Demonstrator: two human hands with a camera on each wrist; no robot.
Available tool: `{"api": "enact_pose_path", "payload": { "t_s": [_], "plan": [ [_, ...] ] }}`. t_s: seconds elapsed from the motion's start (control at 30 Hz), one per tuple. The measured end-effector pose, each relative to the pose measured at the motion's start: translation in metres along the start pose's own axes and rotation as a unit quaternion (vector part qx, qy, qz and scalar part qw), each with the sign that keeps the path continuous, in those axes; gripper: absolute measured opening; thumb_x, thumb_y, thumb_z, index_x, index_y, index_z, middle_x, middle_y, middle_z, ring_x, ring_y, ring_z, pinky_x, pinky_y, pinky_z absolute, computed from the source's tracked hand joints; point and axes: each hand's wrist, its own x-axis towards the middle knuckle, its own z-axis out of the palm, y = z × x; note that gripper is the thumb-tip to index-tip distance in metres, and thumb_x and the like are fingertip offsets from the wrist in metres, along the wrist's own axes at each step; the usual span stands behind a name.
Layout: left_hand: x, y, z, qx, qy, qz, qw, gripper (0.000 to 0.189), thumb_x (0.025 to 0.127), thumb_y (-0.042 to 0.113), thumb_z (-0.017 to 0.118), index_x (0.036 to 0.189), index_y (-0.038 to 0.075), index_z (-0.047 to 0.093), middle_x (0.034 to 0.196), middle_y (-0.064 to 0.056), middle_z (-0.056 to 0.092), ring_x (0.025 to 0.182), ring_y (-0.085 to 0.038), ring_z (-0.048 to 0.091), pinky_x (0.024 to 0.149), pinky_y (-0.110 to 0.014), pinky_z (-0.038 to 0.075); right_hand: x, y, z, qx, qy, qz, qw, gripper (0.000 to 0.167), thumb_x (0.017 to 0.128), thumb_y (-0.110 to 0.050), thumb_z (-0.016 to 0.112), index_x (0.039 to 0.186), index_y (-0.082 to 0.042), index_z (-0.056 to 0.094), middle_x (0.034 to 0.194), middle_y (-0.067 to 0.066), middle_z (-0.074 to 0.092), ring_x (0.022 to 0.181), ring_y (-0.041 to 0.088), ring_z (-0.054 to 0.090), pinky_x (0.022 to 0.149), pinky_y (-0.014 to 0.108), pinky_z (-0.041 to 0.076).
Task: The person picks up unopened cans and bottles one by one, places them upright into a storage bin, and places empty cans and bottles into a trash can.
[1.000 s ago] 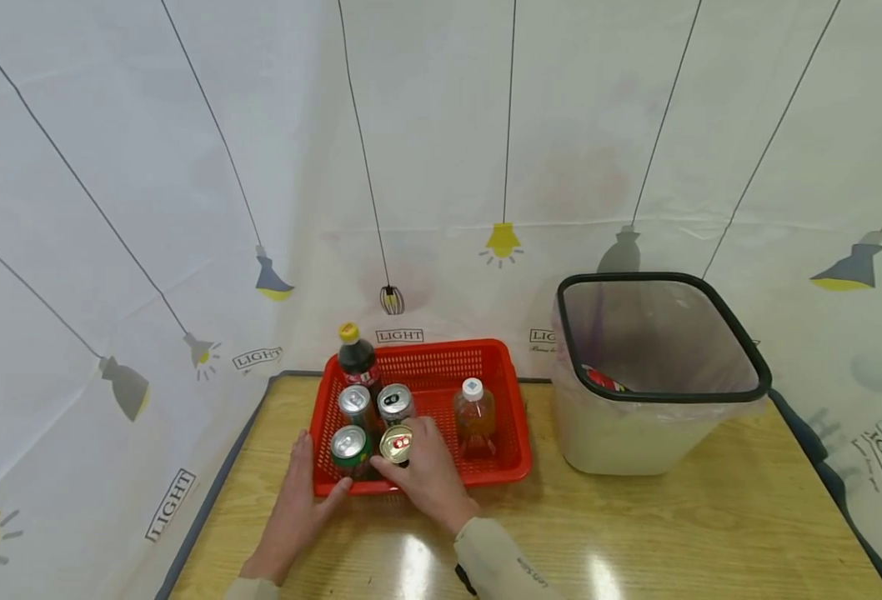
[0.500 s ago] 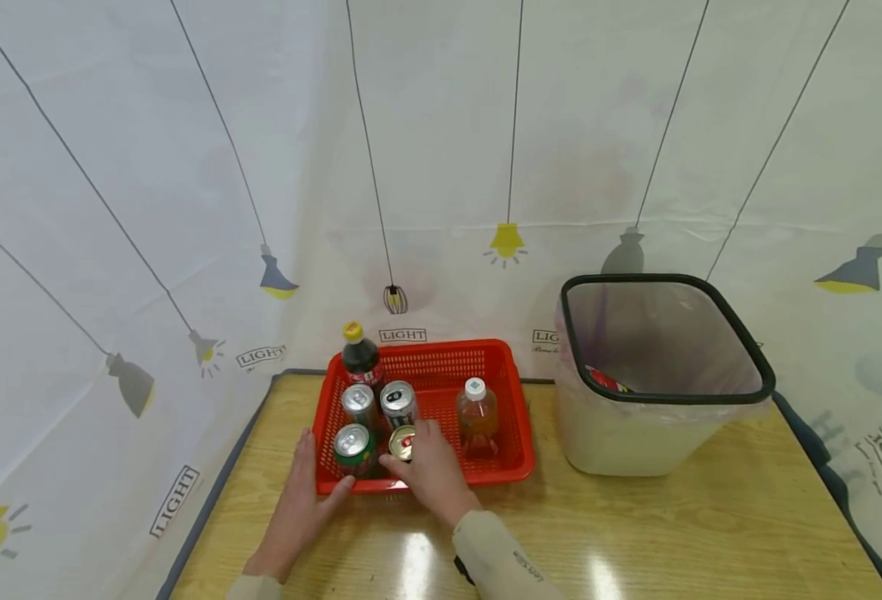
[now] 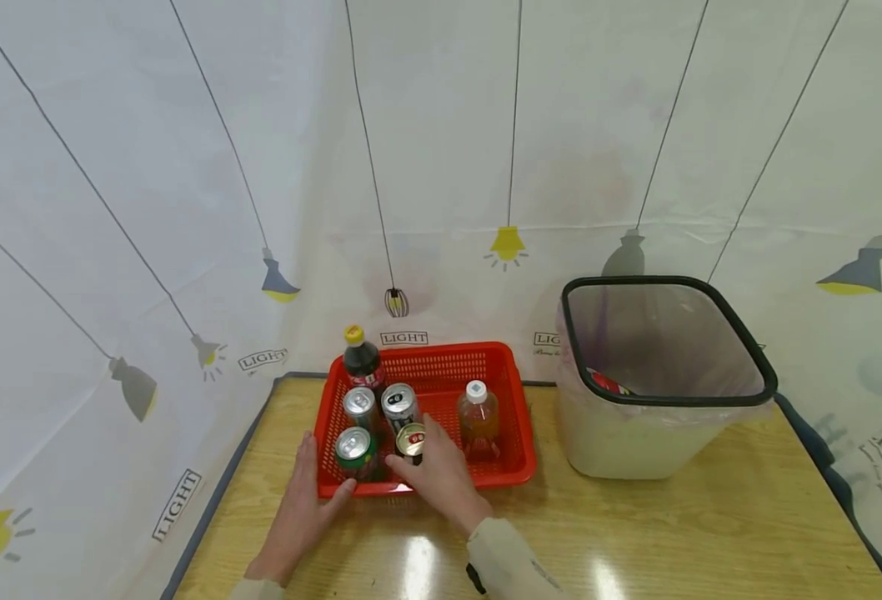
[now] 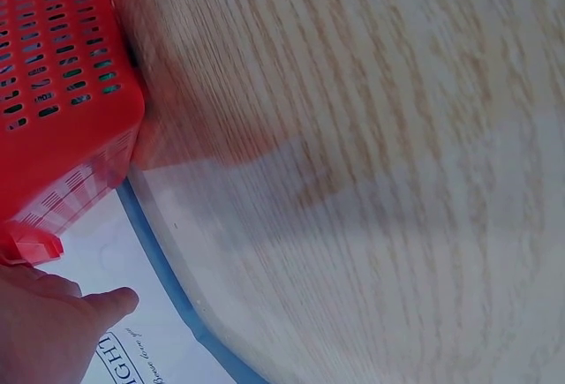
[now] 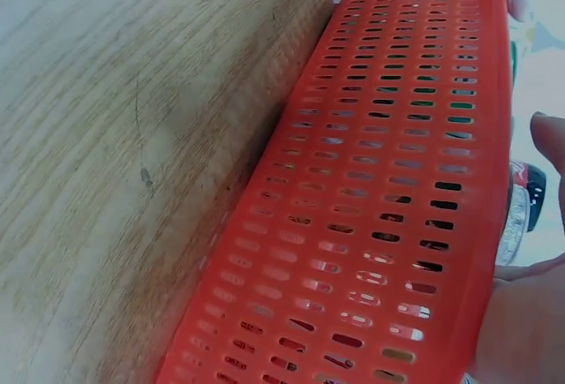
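Observation:
A red plastic basket (image 3: pixel 516 433) holds several drink cans and two bottles. My right hand (image 3: pixel 444 475) reaches over its front rim and grips a gold-topped can (image 3: pixel 411 439) between thumb and fingers. My left hand (image 3: pixel 302 492) rests on the basket's front left corner, fingers fairly straight along the side and thumb at the front rim. Beside the gripped can stand a green can (image 3: pixel 354 450), a silver can (image 3: pixel 360 404) and a dark can with a silver top (image 3: pixel 400 404). A yellow-capped cola bottle (image 3: pixel 363 362) is behind them; a white-capped clear bottle (image 3: pixel 478 421) stands at the right.
A pale bin (image 3: pixel 628 442) with a black rim and a clear liner stands right of the basket, something red inside. The wooden table (image 3: pixel 621 533) runs in front of both. A white cloth printed with lamps (image 3: pixel 441 167) hangs behind and at the sides.
My right hand has shifted slightly to the right with the gold-topped can, away from the green can. My left hand has stayed at the basket corner.

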Motion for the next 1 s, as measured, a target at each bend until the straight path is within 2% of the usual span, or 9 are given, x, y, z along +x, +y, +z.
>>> {"api": "enact_pose_path", "payload": {
  "t_s": [0.17, 0.33, 0.67, 1.0],
  "plan": [
    [0.001, 0.001, 0.001, -0.008, -0.007, -0.004, 0.9999, 0.108, 0.096, 0.051, 0.070, 0.164, -0.002, 0.005, 0.169, -0.028, 0.008, 0.154, -0.049, 0.014, 0.120, -0.064, 0.023, -0.012, 0.004, -0.010, 0.007, -0.006, -0.017, 0.9998, 0.092, 0.091, -0.047, 0.078, 0.159, -0.001, 0.034, 0.155, 0.016, 0.047, 0.139, 0.033, 0.049, 0.114, 0.052, 0.042],
    [0.000, 0.000, 0.000, -0.010, -0.019, -0.020, 0.9996, 0.109, 0.097, 0.056, 0.066, 0.165, 0.001, 0.001, 0.171, -0.024, 0.003, 0.155, -0.046, 0.011, 0.122, -0.062, 0.020, -0.028, 0.007, -0.024, -0.022, -0.009, -0.033, 0.9992, 0.093, 0.093, -0.049, 0.076, 0.162, -0.005, 0.031, 0.165, 0.015, 0.036, 0.149, 0.033, 0.037, 0.119, 0.052, 0.035],
    [-0.001, 0.001, -0.001, -0.018, -0.025, -0.028, 0.9991, 0.108, 0.098, 0.054, 0.067, 0.165, 0.002, 0.000, 0.172, -0.023, 0.002, 0.156, -0.046, 0.009, 0.122, -0.062, 0.019, -0.061, 0.009, -0.061, -0.058, 0.004, -0.096, 0.9937, 0.084, 0.095, -0.047, 0.074, 0.159, -0.008, 0.038, 0.165, 0.010, 0.036, 0.150, 0.030, 0.036, 0.118, 0.053, 0.035],
    [-0.001, 0.002, -0.001, -0.017, -0.025, -0.033, 0.9990, 0.109, 0.098, 0.056, 0.065, 0.165, 0.002, -0.001, 0.171, -0.023, 0.001, 0.155, -0.047, 0.010, 0.122, -0.062, 0.018, -0.090, 0.004, -0.111, 0.003, 0.065, -0.078, 0.9948, 0.080, 0.093, -0.047, 0.076, 0.158, -0.012, 0.043, 0.160, 0.002, 0.045, 0.144, 0.030, 0.045, 0.114, 0.057, 0.041]
  ]
}}
